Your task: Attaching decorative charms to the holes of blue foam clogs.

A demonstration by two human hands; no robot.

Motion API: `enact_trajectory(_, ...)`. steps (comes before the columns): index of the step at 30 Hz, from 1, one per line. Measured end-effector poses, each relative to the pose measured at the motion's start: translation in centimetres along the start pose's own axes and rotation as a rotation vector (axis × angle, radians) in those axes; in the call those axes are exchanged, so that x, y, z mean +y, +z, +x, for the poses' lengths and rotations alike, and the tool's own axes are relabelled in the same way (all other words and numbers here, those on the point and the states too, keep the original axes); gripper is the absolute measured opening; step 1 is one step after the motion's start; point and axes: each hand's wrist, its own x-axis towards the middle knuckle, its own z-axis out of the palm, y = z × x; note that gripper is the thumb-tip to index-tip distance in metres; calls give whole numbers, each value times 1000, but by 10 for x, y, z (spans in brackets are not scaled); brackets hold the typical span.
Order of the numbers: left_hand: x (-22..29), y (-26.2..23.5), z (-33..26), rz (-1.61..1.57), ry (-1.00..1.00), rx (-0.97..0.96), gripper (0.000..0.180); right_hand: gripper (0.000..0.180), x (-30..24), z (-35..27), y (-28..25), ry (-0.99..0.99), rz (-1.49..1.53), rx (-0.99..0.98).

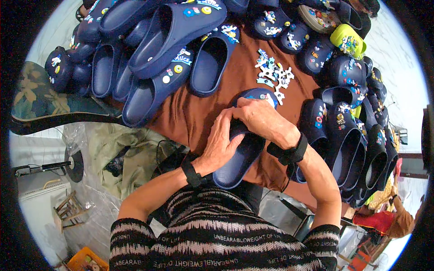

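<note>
Striped sweater [226, 230], left hand [219, 147] and right hand [266, 119] tight around clog [240, 159], toe and axis forward-right.

Light is bright, the centre sharp, the edges curved and dark-rimmed.

We see one navy backless clog [238, 160] near the middle of our view, its rounded toe pointing toward 1 o'clock and its heel toward 7. It is sole down, with the smooth, open footbed facing us. Small charms [270, 98], partly white and blue, dot the toe; we cannot see the covered middle of its upper.
</note>
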Motion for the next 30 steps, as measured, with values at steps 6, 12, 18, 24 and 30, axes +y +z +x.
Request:
enact_trajectory(6, 1, -2, 1, -14, -14, -26, 69, 16, 2, -3, 0, 13, 2, -23)
enact_trajectory(12, 0, -5, 2, 11, 11, -62, 53, 13, 34, -13, -8, 231, 212, 269)
enact_trajectory(18, 6, -7, 4, 115, 20, -91, 54, 15, 28, -17, 2, 164, 266, 239)
enact_trajectory(24, -1, 0, 0, 12, -13, -19, 67, 11, 21, -12, 8, 127, 194, 191)
enact_trajectory(30, -2, 0, -2, 32, -15, -12, 73, 11, 12, -8, 8, 65, 30, 89)
